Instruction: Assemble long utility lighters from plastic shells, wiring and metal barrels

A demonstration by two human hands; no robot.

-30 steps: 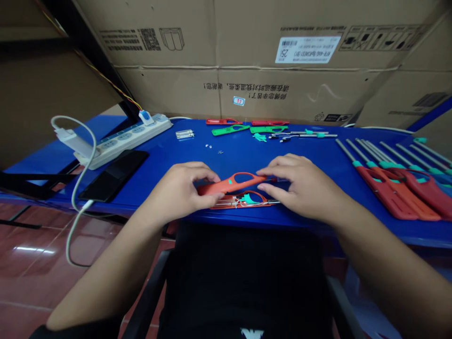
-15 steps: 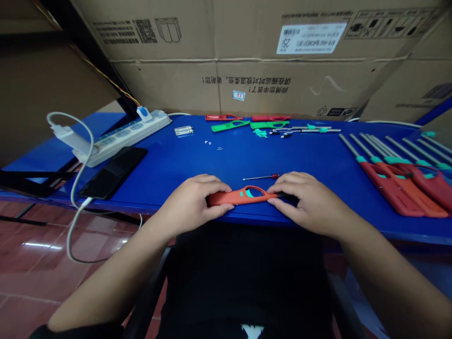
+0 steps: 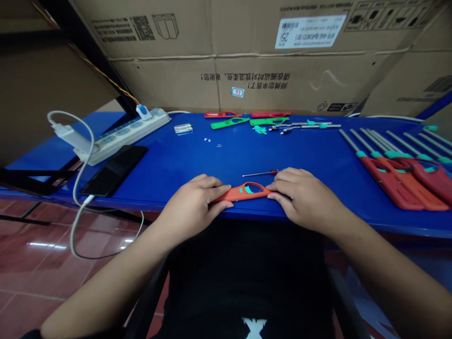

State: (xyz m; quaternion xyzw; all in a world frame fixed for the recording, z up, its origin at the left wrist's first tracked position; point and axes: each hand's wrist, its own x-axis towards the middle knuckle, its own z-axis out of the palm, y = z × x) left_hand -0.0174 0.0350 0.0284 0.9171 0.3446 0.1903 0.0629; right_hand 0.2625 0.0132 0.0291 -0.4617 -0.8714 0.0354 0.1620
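An orange lighter body [image 3: 237, 193] with a trigger loop and teal parts lies across the front edge of the blue table, held between both hands. My left hand [image 3: 196, 202] is closed round its wide end, thumb in front and fingers behind. My right hand [image 3: 300, 197] pinches its narrow end, and the tip there is hidden by the fingers. Just behind the right fingers rests a screwdriver [image 3: 259, 173] with a red handle, its thin shaft pointing left.
Finished-looking lighters [image 3: 391, 183] with metal tubes lie at the right. Red and green shells [image 3: 229, 123], teal pieces [image 3: 260, 129] and metal tubes [image 3: 318, 125] line the back by a cardboard box [image 3: 169, 80]. A phone [image 3: 115, 172] and power strip [image 3: 130, 134] occupy the left.
The right hand's fingers have closed in more tightly at the lighter's narrow end, covering the dark part that showed there. The left hand keeps its grip; the view has shifted slightly.
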